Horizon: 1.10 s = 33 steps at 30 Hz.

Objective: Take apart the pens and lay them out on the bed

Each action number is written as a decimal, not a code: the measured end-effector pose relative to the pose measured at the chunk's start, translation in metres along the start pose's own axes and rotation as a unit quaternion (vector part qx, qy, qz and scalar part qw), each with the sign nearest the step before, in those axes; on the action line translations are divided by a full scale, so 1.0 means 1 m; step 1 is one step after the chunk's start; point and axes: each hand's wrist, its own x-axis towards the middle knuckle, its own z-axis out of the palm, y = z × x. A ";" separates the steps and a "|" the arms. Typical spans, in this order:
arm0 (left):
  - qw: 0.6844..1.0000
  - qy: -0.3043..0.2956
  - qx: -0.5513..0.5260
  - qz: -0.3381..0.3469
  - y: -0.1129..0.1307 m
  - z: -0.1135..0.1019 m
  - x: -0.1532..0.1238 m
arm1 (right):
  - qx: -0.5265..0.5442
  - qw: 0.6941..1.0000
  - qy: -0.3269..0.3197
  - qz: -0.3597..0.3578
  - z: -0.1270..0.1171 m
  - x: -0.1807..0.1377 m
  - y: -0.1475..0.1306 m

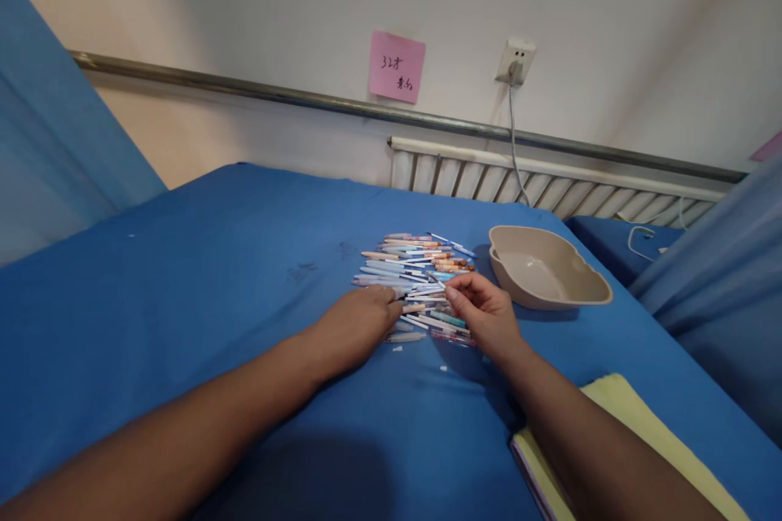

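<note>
A heap of several pens (415, 269) in pale blue, white and orange lies on the blue cloth (213, 301). My left hand (360, 326) rests palm down at the heap's near left edge, fingers stretched flat and touching the pens. My right hand (482, 311) is at the near right side of the heap, its fingers curled and thumb pinched on one pen (435, 282). A beige empty tray (586, 286) stands just right of the heap, beyond my right hand.
A yellow-covered notebook (635, 423) lies at the near right under my forearm. Behind the table run a metal rail (244, 86), a radiator (550, 187), a pink note (397, 67) and a wall socket (515, 61) with a cable. Blue curtains hang at both sides.
</note>
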 end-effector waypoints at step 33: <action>0.586 0.005 -0.785 -0.202 -0.008 -0.001 0.007 | 0.013 0.999 0.033 0.016 -0.001 0.002 -0.005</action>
